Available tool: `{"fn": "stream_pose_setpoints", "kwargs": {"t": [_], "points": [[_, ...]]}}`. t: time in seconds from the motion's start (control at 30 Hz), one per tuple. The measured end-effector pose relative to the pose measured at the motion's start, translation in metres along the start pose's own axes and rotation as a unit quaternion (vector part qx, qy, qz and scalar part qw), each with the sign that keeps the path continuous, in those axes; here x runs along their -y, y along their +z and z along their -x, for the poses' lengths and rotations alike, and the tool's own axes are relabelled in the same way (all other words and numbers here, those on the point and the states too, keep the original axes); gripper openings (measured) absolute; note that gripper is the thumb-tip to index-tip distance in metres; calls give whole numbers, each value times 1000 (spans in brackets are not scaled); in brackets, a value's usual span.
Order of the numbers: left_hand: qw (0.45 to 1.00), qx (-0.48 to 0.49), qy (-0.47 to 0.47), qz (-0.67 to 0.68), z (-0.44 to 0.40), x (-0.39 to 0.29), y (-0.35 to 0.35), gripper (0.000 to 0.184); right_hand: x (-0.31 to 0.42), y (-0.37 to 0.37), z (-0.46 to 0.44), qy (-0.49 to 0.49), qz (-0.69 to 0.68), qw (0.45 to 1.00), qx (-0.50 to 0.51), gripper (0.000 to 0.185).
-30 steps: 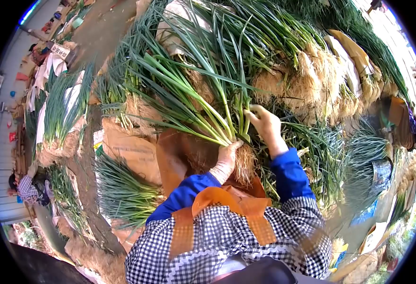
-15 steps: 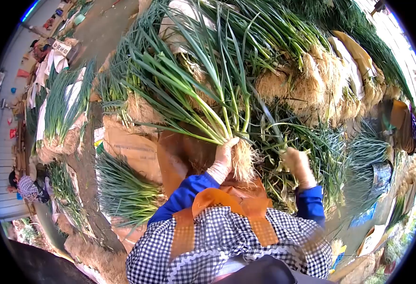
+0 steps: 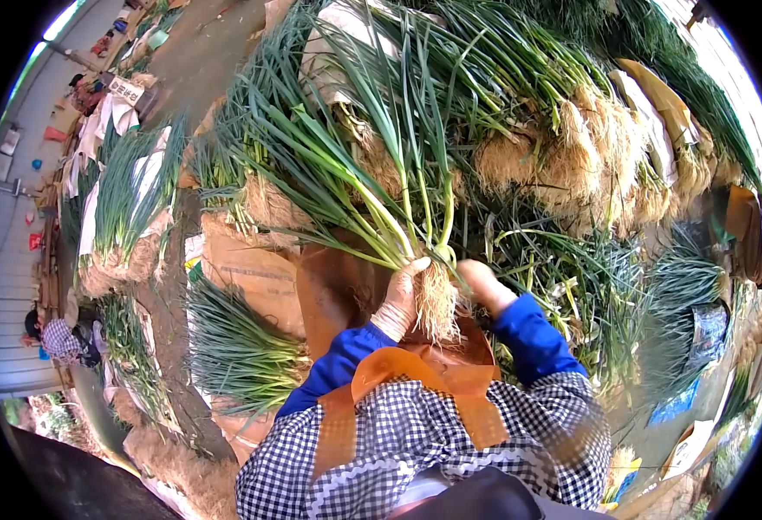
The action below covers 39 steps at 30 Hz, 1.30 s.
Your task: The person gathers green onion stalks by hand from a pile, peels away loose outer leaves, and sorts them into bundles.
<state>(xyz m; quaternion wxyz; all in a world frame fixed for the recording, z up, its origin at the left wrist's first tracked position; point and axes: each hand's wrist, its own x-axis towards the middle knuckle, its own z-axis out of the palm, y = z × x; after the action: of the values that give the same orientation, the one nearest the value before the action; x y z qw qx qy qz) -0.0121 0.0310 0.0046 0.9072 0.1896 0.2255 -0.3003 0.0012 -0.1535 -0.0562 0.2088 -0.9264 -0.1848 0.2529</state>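
My left hand [image 3: 401,297] is closed around a small bunch of green onions [image 3: 384,217] just above their roots. The pale, stringy roots [image 3: 437,303] hang below the thumb, and the long green leaves fan out away from me. Against the right side of the bunch's base, my right hand [image 3: 485,286] is closed, fingertips touching the outer stalk. Whatever it pinches is hidden by the hand. Under the bunch lies the orange-brown apron [image 3: 333,282] across my lap.
Stripped leaves [image 3: 572,286] lie heaped at right. Large rooted bundles [image 3: 537,78] are stacked ahead. Another pile of green onions [image 3: 247,347] rests at left beside a tan sack [image 3: 255,273]. A person in checked clothing [image 3: 62,340] is at far left.
My right hand has moved left from over the leaf heap to the base of the bunch. My left hand keeps its hold on the green onions, and the view has shifted slightly.
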Motion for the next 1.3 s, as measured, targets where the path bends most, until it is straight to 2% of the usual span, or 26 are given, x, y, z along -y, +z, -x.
{"fn": "stream_pose_setpoints", "kwargs": {"t": [0.07,0.1,0.17,0.23,0.27,0.3,0.37,0.4,0.43,0.5,0.57,0.63,0.67,0.7,0.77,0.83,0.87,0.9,0.93,0.97,1.03,1.07,1.17,1.2,1.23,1.3], "points": [[1000,-7,23,-17,-7,1,-4,26,-18,-19,35,183,97,959,192,28],[998,-14,52,-29,-12,2,-6,24,-26,-33,56,270,48,956,101,38],[997,-26,51,-47,-16,6,-11,26,-30,-45,70,252,25,963,-88,46],[990,-19,95,-105,-19,8,-12,35,-3,-55,47,38,-57,933,-354,44],[988,-19,104,-109,-15,9,-1,38,14,-52,34,7,-312,905,-289,43],[983,-5,110,-145,-17,9,-4,37,28,-47,21,-27,-546,812,-203,43],[972,-60,161,-162,-27,13,-16,33,47,-43,4,-43,-524,832,-177,39],[976,-88,148,-135,-27,12,-18,31,50,-43,-1,34,-276,931,-237,31],[976,-89,149,-134,-28,12,-20,31,52,-39,1,48,-111,952,-281,24],[966,-111,180,-148,-31,16,-26,29,52,-39,15,-87,38,928,-361,18],[956,-102,206,-181,-39,19,-38,32,50,-46,35,-115,138,961,-209,13],[997,-8,77,25,-47,11,-38,32,57,-36,66,-310,62,923,-220,13],[988,-59,138,-24,-36,12,-20,21,47,-25,81,-301,39,937,-174,11],[988,-56,139,-26,-28,8,-8,21,29,-19,94,-291,17,948,-131,12],[994,-38,91,-56,-19,0,1,24,2,-47,102,-12,138,989,52,17],[994,-6,100,-46,-20,0,-3,31,1,-97,103,246,195,937,154,27],[996,7,85,-38,-21,-2,-4,32,-8,-96,91,188,52,981,-9,32],[997,17,72,-29,-21,-3,-8,33,-14,-91,82,117,-96,974,-170,38],[998,28,58,-16,-20,-2,-10,35,1,-95,70,93,-333,922,-175,40],[998,43,49,-5,-21,-3,-10,38,22,-100,54,58,-548,817,-170,43],[991,50,49,-113,-15,-7,-10,38,36,-84,23,-13,-642,755,-130,37],[990,53,44,-122,-13,-8,-10,37,31,-58,-2,-32,-650,742,-162,27],[993,63,20,-100,-1,-14,-10,39,41,-39,-26,-49,-463,835,-292,20],[992,79,15,-100,1,-15,-12,41,49,-41,-29,-118,-390,826,-390,21],[990,98,10,-102,1,-17,-12,43,51,-44,-24,-118,-390,825,-392,21],[990,92,5,-107,5,-16,2,43,57,-57,-2,-104,-621,756,-182,23]]}}
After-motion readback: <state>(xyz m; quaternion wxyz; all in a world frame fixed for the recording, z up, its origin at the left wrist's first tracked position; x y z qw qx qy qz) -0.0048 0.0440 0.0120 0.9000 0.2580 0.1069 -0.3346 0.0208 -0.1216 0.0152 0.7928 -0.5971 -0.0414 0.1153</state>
